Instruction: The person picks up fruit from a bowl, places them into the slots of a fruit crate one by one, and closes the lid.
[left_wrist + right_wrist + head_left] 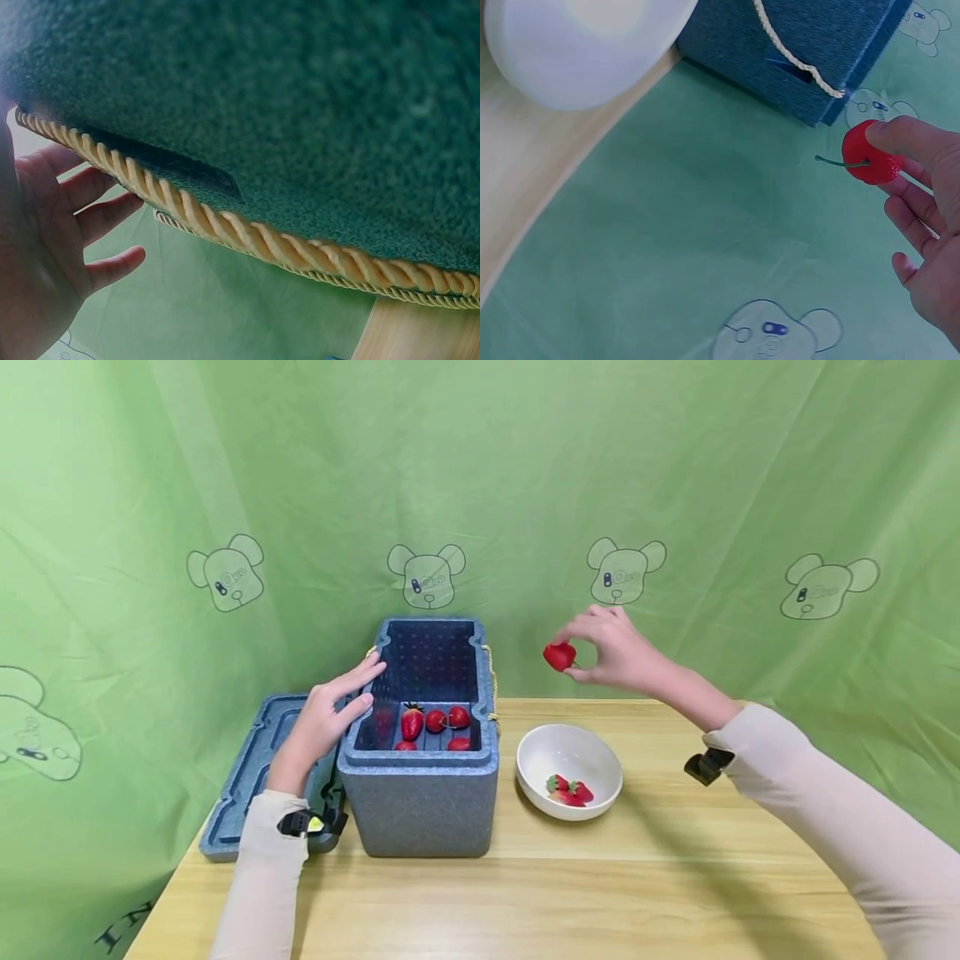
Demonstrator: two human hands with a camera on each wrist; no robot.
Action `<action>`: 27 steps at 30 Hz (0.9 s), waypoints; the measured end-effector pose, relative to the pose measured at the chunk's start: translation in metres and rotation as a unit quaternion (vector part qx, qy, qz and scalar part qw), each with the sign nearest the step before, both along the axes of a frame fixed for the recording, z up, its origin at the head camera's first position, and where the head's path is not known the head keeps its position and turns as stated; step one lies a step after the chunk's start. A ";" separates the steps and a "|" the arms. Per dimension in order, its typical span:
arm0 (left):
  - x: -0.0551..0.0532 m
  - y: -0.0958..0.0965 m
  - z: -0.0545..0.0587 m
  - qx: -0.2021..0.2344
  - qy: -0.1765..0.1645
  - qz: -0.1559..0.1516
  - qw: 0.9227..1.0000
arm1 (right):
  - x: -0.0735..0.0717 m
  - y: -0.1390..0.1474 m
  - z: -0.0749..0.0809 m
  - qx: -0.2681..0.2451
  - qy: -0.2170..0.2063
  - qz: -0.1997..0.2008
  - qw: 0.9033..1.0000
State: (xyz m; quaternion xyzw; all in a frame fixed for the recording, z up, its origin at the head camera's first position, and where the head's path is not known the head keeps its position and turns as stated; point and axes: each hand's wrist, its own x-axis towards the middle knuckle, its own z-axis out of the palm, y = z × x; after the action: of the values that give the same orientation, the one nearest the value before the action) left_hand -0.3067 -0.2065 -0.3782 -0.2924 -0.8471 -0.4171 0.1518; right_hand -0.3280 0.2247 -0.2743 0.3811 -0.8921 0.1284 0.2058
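My right hand (611, 652) is raised above and behind the white bowl (532, 789), pinching a red cherry (866, 154) between thumb and fingers. A thin green stem sticks out from the cherry. Several strawberries (570, 793) lie in the bowl. On the left, my left hand (330, 710) rests with extended fingers on the left rim of a grey-blue foam box (420, 814). Inside that box are a strawberry (412, 723) and several other red fruits, two of them cherries (447, 719). In the left wrist view, the fingers (112, 217) spread beside the box's twisted rope (225, 225).
The box's lid (255, 768) lies on the wooden table (570, 902) to the left, partly behind my left forearm. Green cloth (517, 485) printed with mouse-head outlines hangs behind and beside the table. The bowl stands just right of the box.
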 end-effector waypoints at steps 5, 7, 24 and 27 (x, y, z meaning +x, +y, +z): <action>0.000 0.002 0.001 0.001 -0.002 -0.003 1.000 | 0.002 -0.004 0.016 0.007 0.002 0.002 1.000; 0.000 0.003 0.001 0.001 -0.002 -0.003 1.000 | 0.002 -0.006 0.021 0.012 0.004 0.002 1.000; 0.002 -0.001 0.000 0.005 -0.008 0.008 1.000 | 0.007 -0.049 0.060 0.023 0.006 0.031 0.999; 0.003 0.000 -0.001 0.004 -0.008 0.006 1.000 | 0.011 -0.060 0.064 0.022 0.007 0.046 0.999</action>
State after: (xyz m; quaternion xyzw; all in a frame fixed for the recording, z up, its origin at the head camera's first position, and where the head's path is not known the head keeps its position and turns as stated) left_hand -0.3040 -0.2068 -0.3788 -0.2832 -0.8485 -0.4218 0.1482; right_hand -0.3174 0.1651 -0.2104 0.4268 -0.8749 0.1159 0.1973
